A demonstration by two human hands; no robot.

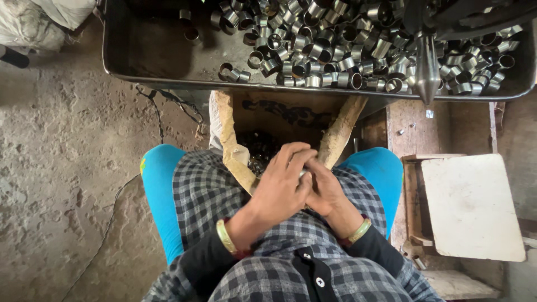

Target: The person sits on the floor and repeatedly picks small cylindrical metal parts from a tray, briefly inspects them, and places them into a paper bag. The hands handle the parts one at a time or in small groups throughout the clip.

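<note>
A: Hands first, please. Where are they?

B: Both are together over the lap, just above the open mouth of a sack [335,131]. The left hand [279,187] lies on top, its fingers [293,154] curled down and closed. The right hand [327,193] is partly under it, fingers bent toward the left one.

A: Do they hold something?

B: A small bit of pale metal [302,174] shows between the two hands, and both hands close around it. It is too much hidden, so I cannot tell its shape.

A: What is inside the sack?

B: Dark small pieces, they look like metal, but I cannot tell more. The sack stands between the knees, which are in blue trousers [159,184].

A: And above?

B: A big metal tray [156,70] at the top of the view. It is full of short shiny metal rings [335,45], heaped mostly at the right side; a few lie apart at the left. A pointed metal cone [427,70] hangs over the tray's front rim at the right.

A: Anything at the side?

B: A wooden stool with a pale top [472,207] is at the person's right, near the knee. Each wrist has a gold bangle [226,237]. The floor [61,168] is rough concrete, with a thin cable across it.
</note>
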